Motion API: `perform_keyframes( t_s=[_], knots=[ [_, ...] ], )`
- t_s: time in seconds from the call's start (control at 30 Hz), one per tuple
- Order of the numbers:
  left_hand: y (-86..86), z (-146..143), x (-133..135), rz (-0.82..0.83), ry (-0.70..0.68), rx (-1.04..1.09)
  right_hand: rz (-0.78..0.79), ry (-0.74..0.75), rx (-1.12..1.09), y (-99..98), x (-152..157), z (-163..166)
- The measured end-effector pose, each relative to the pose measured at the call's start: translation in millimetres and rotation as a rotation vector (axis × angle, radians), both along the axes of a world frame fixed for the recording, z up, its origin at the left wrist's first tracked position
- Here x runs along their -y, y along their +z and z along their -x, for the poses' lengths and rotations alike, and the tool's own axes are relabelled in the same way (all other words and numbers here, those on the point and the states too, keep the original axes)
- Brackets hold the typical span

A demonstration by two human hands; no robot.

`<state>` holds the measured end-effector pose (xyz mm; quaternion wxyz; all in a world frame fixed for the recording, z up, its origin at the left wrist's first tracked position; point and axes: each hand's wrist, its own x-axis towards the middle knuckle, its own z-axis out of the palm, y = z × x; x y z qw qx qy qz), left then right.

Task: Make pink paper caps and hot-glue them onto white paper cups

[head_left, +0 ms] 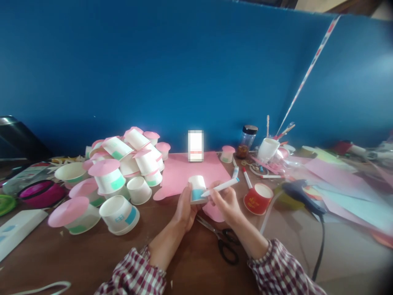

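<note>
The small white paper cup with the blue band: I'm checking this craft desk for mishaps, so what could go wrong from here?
1. The left hand holds the small white paper cup with the blue band while the right hand brings a white marker pen to it; a slip might mark fingers or crush the cup.
2. The black-handled scissors lie under the right wrist and could snag the sleeve.
3. The heap of pink-lidded white cups could topple if nudged.

From my remote view the light is soft and even, brightest on the blue backdrop [196, 61] at the upper right, with faint shadows on the table [92, 254]. Edges bow and blur; the lower right corner darkens.
</note>
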<state>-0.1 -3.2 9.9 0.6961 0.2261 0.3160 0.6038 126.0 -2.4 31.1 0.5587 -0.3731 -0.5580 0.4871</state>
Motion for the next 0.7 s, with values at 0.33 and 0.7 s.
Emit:
perform_keyframes(
  t_s=[0.33, 0.7],
  knots=[
    [2.3, 0.5, 0.0, 0.037, 0.003, 0.008, -0.043, -0.010, -0.005, -0.3, -2.6, -2.5],
    [1.4, 1.5, 0.0, 0.086, -0.036, 0.036, 0.013, 0.025, -0.038, 2.0, -2.7, -2.0]
  ],
)
